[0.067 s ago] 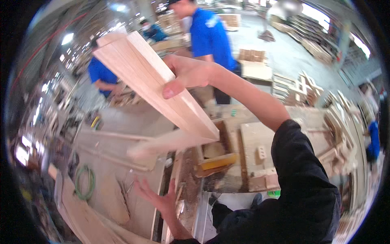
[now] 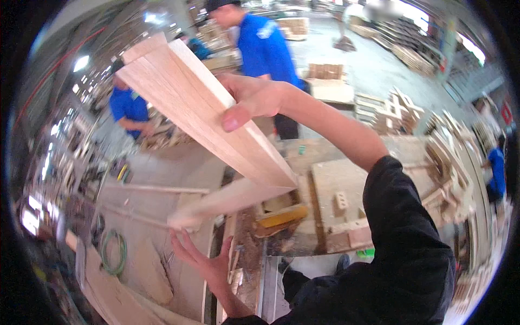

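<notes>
My right hand point(image 2: 252, 100) grips the long wooden plank point(image 2: 200, 108) raised above the workbench point(image 2: 346, 189), its long axis slanting down toward the bench. My left hand point(image 2: 208, 265) hangs open below the plank's lower end, holding nothing.

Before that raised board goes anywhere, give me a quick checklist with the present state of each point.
1. Right hand grips the upper wooden board: ok, fingers wrap its edge.
2. Left hand supports a load: not ok, it is open, just under the lower board; contact cannot tell.
3. Upper board level: not ok, tilted steeply down to the right.
4. Space beyond the board: not ok, a person in a blue shirt stands close behind.
5. Workbench below: not ok, small blocks and scraps lie there.
</notes>
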A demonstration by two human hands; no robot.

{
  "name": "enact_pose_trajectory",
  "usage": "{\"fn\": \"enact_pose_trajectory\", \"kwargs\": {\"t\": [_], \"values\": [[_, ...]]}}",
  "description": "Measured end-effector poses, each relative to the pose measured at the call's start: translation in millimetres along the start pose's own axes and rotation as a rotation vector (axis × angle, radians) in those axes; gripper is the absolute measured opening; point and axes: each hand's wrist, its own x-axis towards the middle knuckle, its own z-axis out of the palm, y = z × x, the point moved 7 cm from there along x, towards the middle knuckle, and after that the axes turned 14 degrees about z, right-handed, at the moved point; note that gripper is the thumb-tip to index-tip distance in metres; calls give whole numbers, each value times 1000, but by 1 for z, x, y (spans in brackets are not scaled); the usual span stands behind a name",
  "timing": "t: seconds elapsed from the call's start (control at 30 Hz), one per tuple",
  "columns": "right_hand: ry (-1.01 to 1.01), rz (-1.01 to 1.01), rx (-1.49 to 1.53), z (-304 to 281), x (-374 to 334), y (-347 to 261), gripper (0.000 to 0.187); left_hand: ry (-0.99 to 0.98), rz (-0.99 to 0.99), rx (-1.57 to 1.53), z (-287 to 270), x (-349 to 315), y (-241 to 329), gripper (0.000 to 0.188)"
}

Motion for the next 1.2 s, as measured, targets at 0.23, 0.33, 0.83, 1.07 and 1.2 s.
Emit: {"fn": "enact_pose_trajectory", "kwargs": {"t": [0.23,0.33,0.83,1.07,1.2], "values": [[82,93,-73,-40,-286,11,76,-558,389,-766,94,-53,221,53],[342,372,-306,-20,-423,18,60,-667,311,-951,110,-81,307,46],[1854,767,-759,113,-680,147,81,-820,729,-565,231,-192,414,51],[2075,901,-629,89,-713,182,121,-578,866,-555,246,-188,462,77],[2144,753,-376,74,-754,201,134,-660,902,-585,260,-193,497,88]]}}
